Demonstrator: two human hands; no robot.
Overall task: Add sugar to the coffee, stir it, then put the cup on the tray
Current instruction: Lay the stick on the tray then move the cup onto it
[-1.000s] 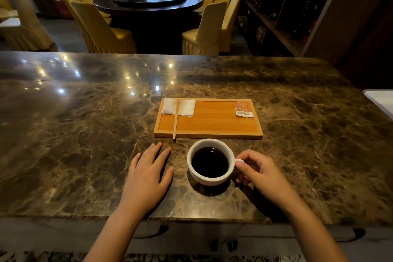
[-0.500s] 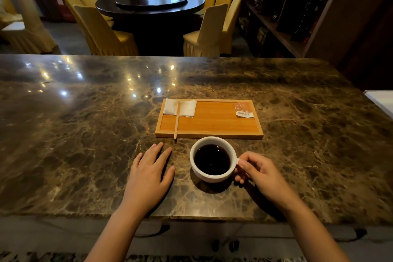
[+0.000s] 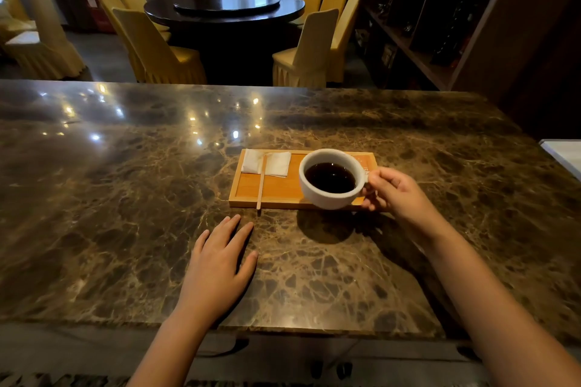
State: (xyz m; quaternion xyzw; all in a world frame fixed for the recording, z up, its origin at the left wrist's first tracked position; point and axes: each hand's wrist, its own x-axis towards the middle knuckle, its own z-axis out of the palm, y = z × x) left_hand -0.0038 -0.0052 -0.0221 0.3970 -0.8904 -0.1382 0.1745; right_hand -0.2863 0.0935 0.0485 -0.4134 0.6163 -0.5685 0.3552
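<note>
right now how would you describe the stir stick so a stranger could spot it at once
Start at the brown marble counter and find the shallow wooden tray near its middle. At the tray's left end a folded white napkin lies flat, and the stir stick rests across it. It is the one thin, pale wooden rod there, with its near tip poking over the tray's front edge.

Tray (image 3: 276,192) on tabletop (image 3: 125,214). Napkin (image 3: 267,163) at tray's rear left, stirrer (image 3: 261,182) across it. Cup (image 3: 330,179) held above tray's right half; left hand (image 3: 217,270) flat before tray.
</note>
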